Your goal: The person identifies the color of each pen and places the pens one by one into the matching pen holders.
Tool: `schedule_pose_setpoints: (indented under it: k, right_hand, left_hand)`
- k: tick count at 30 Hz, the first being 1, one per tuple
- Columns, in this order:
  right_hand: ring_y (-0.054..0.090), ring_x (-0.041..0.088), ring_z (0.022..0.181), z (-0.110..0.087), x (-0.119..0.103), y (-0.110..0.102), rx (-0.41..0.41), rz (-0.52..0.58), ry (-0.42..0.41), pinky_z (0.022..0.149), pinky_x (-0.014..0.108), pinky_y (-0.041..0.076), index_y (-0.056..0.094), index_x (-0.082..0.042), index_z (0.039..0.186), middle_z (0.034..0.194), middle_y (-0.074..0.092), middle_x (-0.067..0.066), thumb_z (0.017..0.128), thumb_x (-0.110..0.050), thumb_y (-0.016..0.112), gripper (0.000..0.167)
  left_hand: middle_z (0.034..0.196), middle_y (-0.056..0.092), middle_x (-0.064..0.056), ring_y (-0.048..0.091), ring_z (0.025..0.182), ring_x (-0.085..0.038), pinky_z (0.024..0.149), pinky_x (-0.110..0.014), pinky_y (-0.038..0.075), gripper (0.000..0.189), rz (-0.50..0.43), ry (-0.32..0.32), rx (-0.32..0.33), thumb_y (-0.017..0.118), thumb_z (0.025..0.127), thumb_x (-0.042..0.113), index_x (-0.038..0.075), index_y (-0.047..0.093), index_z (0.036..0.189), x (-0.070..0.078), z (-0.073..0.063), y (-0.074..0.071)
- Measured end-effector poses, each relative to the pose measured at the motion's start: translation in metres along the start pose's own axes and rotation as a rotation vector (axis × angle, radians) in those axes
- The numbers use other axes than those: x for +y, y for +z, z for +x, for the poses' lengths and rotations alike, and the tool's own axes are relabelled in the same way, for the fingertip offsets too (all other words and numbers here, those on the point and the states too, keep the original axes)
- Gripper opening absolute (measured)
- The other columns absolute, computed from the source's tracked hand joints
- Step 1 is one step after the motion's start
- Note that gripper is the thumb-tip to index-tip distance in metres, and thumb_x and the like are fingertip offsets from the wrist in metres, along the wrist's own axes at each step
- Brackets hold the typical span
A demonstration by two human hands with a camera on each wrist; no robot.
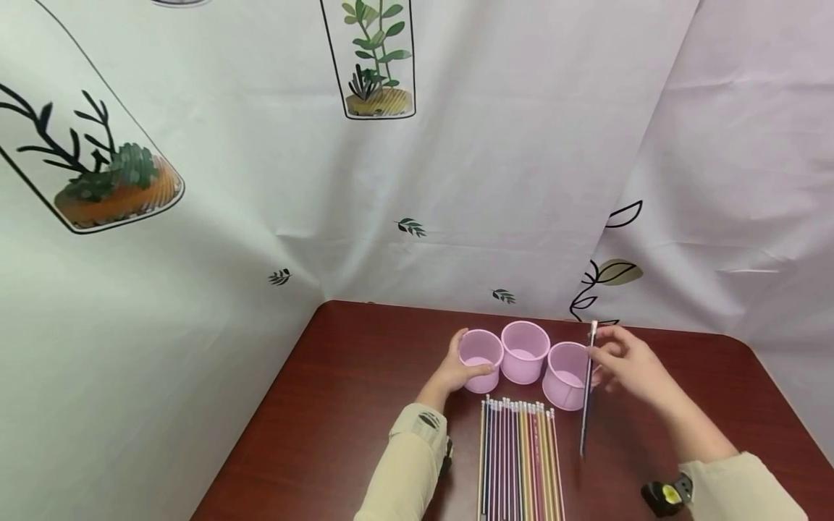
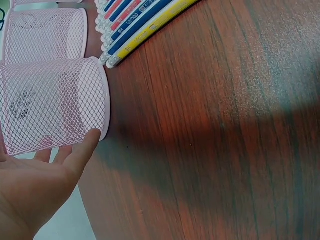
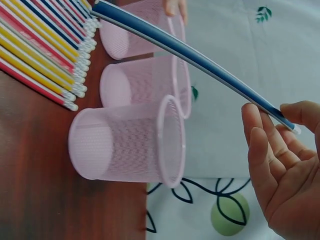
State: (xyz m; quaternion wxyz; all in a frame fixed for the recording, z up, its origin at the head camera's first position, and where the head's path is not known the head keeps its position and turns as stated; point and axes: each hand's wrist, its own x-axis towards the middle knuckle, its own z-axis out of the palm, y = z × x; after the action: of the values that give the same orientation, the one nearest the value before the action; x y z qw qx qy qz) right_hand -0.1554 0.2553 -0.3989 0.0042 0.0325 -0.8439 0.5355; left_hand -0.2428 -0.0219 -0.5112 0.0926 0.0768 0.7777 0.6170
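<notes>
Three pink mesh pencil cups stand upright side by side. My left hand (image 1: 454,370) holds the left pencil cup (image 1: 480,384), thumb in front and fingers around its far side; in the left wrist view the thumb lies near the rim at one end of the mesh cup (image 2: 55,107). My right hand (image 1: 630,364) pinches a dark blue pencil (image 1: 587,405) near its white eraser end. The pencil hangs point down beside the right pencil cup (image 1: 564,394), outside it. In the right wrist view this blue pencil (image 3: 187,54) slants between thumb and fingers. The middle pencil cup (image 1: 524,367) is untouched.
A row of pencils (image 1: 521,463) in several colours lies on the dark red wooden table (image 1: 339,405), eraser ends toward the cups. Behind the table's far edge hangs a white curtain (image 1: 495,181) printed with plants.
</notes>
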Motion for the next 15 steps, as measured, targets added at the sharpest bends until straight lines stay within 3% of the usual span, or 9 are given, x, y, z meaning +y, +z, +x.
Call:
schedule_pose_setpoints:
  k: [7, 15]
  right_hand:
    - [0.063, 0.018, 0.057, 0.011, -0.011, -0.017, 0.081, 0.058, -0.037, 0.05, 0.035, 0.053, 0.037, 0.008, 0.117, 0.072, 0.065, -0.007, 0.093, -0.016, 0.055, 0.038]
    - [0.064, 0.011, 0.058, 0.019, -0.018, -0.027, 0.161, 0.139, -0.052, 0.053, 0.031, 0.054, 0.04, -0.005, 0.104, 0.073, 0.063, -0.015, 0.093, -0.015, 0.056, 0.022]
  left_hand:
    - [0.135, 0.038, -0.023, 0.039, 0.121, -0.041, 0.101, -0.051, 0.031, 0.098, 0.012, 0.005, -0.001, 0.081, 0.068, 0.01, 0.009, 0.02, 0.144, -0.003, 0.0, 0.0]
    - [0.134, 0.039, -0.023, 0.04, 0.12, -0.04, 0.102, -0.05, 0.03, 0.096, -0.001, 0.027, 0.002, 0.08, 0.069, 0.009, 0.008, 0.02, 0.144, -0.003, 0.0, 0.0]
